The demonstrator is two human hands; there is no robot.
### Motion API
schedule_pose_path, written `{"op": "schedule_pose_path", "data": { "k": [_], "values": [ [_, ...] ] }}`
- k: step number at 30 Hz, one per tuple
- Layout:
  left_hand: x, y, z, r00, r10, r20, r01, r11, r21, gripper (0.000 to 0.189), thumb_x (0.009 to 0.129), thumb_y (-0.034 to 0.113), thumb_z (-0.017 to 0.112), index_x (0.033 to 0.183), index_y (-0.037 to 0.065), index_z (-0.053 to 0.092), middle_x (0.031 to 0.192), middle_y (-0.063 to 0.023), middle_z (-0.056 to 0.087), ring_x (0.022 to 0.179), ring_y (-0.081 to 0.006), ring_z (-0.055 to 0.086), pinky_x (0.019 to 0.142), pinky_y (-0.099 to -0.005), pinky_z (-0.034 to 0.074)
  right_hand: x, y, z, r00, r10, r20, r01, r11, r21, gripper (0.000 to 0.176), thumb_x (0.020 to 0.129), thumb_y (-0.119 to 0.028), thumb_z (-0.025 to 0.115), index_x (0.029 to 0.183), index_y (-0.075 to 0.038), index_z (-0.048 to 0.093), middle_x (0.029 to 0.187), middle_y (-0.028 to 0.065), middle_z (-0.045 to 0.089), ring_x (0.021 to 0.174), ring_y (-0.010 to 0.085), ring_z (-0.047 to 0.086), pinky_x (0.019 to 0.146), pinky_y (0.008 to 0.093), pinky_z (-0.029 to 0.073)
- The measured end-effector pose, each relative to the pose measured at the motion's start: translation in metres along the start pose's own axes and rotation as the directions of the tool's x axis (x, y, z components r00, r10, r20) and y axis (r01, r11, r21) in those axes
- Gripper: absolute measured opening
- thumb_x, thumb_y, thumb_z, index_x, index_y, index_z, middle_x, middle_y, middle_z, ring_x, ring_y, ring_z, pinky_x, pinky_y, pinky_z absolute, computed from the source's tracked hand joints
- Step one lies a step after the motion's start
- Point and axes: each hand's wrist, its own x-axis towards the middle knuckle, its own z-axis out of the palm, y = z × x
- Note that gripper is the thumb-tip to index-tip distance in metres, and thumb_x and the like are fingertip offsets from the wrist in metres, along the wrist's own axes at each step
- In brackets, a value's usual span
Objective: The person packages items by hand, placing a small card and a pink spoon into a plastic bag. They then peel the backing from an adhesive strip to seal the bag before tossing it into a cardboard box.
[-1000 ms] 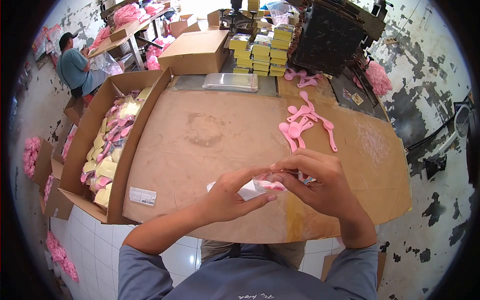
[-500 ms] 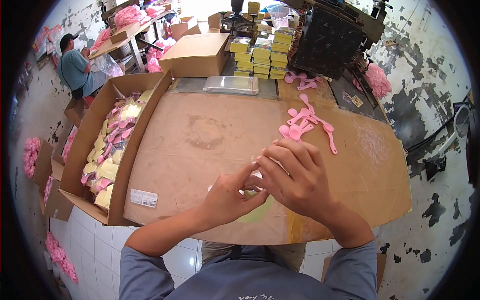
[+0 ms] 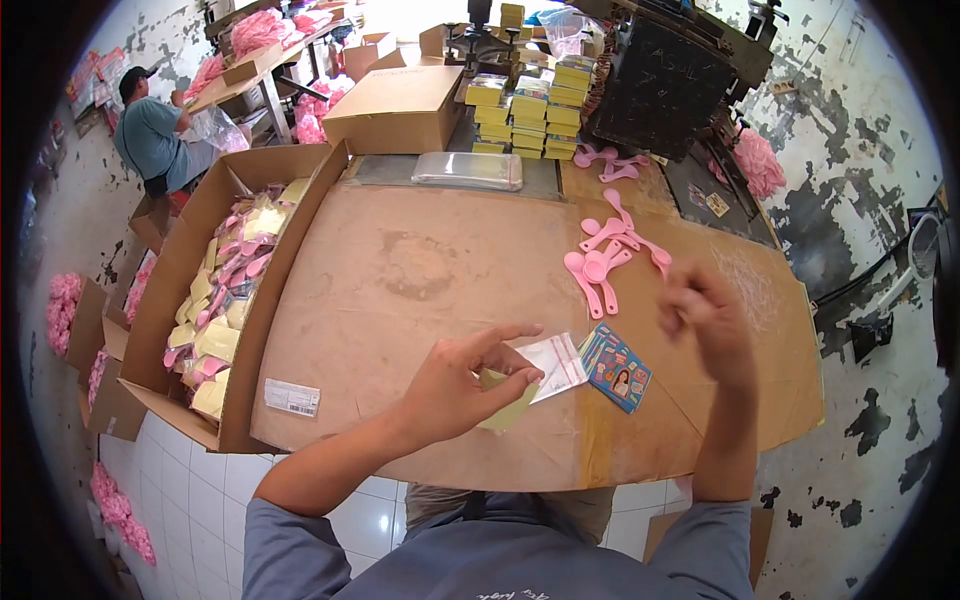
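My left hand [image 3: 462, 388] is over the front middle of the cardboard-covered table, its thumb across a clear plastic bag [image 3: 556, 366] with a pale yellow card [image 3: 510, 410] at it. The index finger stretches out above the thumb. The bag's flap end with reddish lines points right, beside a fanned stack of blue printed cards [image 3: 618, 372]. My right hand [image 3: 706, 318] is raised to the right, blurred, with fingers curled in; whatever they pinch cannot be made out. Just left of it lie several pink spoons [image 3: 597, 265].
An open carton [image 3: 290, 250] of packed yellow cards and pink spoons stands left. Thin clear strips [image 3: 748, 285] lie at right. At the back are a closed box [image 3: 390, 105], a pack of clear bags [image 3: 466, 171], card stacks [image 3: 527, 115] and a dark machine [image 3: 655, 80]. A person [image 3: 155, 135] sits far left.
My right hand has parted from the left and swung right, uncovering the blue cards and the bag's flap. My left hand stays nearly in place, its index finger now straighter.
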Motion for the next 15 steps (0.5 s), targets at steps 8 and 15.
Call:
{"op": "schedule_pose_path", "data": {
  "k": [8, 15],
  "values": [
    [0.002, 0.0, 0.001, 0.987, -0.158, -0.012, 0.151, 0.962, -0.227, 0.031, 0.095, 0.004, 0.07, 0.126, -0.003, 0.066, 0.103, -0.0134, 0.079, 0.101, -0.0149, 0.075, 0.081, -0.0258, 0.058, -0.082, 0.142, -0.228, 0.789, 0.004, -0.615, -0.337, 0.839, -0.426, 0.039, 0.096, 0.002, 0.054, 0.134, 0.001, 0.054, 0.122, 0.0185, 0.067, 0.115, 0.0286, 0.067, 0.101, 0.0416, 0.053],
    [0.003, -0.014, 0.006, 0.986, -0.145, -0.079, 0.113, 0.942, -0.315, 0.019, 0.098, 0.005, 0.072, 0.116, -0.002, 0.069, 0.106, -0.0138, 0.078, 0.099, -0.0165, 0.075, 0.086, -0.0288, 0.06, -0.103, 0.1, -0.153, 0.802, -0.088, -0.591, -0.541, 0.312, -0.781, 0.057, 0.086, 0.011, 0.054, 0.142, -0.002, 0.053, 0.143, 0.0232, 0.054, 0.135, 0.042, 0.052, 0.116, 0.0489, 0.039]
  ]
}}
